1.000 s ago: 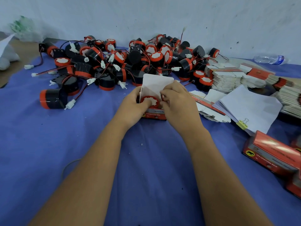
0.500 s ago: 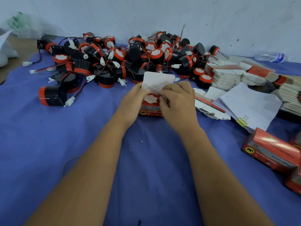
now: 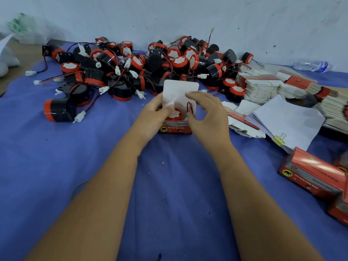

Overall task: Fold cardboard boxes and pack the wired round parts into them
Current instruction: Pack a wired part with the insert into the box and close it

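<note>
Head view: a small red cardboard box [image 3: 176,127] stood on the blue cloth [image 3: 94,157] at the centre of the frame, its white lid flap [image 3: 179,91] raised toward twelve o'clock. One wired round part [image 3: 176,114] sat inside the open top, red rim and white face up, with its red-and-black wire [image 3: 189,108] looping out at the part's three o'clock.

The left hand [image 3: 153,117] gripped the box from nine o'clock, thumb curled over the rim and touching the part. The right hand [image 3: 207,113] came in from three o'clock, fingers bent toward the wire and the flap's edge — whether they actually pinched the wire I could not tell.

Beyond the box, from ten to one o'clock, lay the pile of loose round parts [image 3: 150,66], black bodies with red bands and white plug ends, heaped against the wall [image 3: 188,14]. At two to three o'clock sat stacks of flat, unfolded boxes [image 3: 261,87] and a sheaf of white paper [image 3: 286,121] held by a yellow binder clip [image 3: 278,140]. At four o'clock lay finished red boxes [image 3: 310,176] — closed, on their sides. A plastic bottle [image 3: 310,65] lay by the wall at two o'clock.
</note>
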Tool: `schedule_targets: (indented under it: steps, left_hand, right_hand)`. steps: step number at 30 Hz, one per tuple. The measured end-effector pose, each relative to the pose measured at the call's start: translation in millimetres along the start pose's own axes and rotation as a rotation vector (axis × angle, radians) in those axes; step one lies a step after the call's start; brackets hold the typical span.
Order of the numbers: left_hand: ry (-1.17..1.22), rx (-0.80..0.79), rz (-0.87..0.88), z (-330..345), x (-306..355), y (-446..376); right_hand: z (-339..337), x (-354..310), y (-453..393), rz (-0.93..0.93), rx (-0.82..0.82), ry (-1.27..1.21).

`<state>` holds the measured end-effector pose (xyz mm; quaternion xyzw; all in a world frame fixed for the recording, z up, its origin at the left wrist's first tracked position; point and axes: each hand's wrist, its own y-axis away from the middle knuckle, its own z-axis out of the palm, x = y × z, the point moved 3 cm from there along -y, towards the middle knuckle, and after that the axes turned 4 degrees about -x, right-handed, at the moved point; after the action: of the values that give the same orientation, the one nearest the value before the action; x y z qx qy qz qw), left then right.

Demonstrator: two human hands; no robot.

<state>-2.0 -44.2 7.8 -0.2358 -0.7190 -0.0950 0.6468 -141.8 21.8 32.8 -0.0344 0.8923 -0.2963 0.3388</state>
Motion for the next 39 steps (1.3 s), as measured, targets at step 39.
schedule_targets:
  steps: [39]
  left_hand:
    - [-0.121,-0.155,-0.064,-28.2,-3.1,0.9]
  right_hand:
    - [7.5,20.0,5.5,0.380,-0.161,-0.598]
